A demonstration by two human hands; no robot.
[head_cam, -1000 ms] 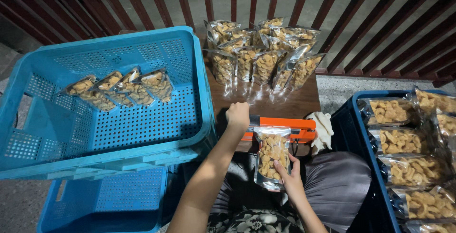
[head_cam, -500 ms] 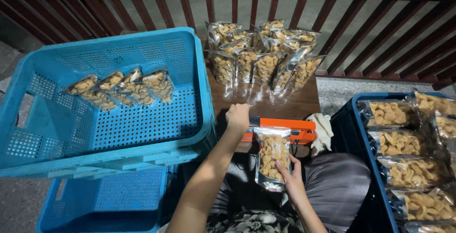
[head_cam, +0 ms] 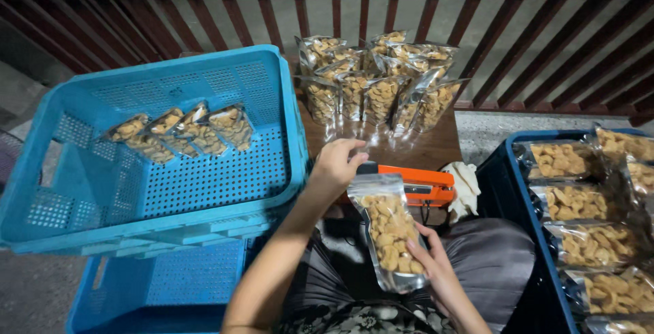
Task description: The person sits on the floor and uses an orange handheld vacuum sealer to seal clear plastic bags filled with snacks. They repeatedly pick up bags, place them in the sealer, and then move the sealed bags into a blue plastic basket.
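While my right hand (head_cam: 429, 266) grips the snack pouch (head_cam: 390, 232) from below and my left hand (head_cam: 337, 167) curls on the orange heat sealer (head_cam: 409, 185), I judge sealing underway; next needs aligning the pouch's mouth under the bar.

Four snack pouches (head_cam: 178, 132) in the upper blue crate (head_cam: 286, 136); two stacked crates; one orange sealer (head_cam: 415, 185)

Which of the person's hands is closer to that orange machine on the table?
The left. The left hand rests at the near end of the orange sealer, apparently touching it. The right hand is lower down, toward the lap, holding the bottom of the snack pouch.
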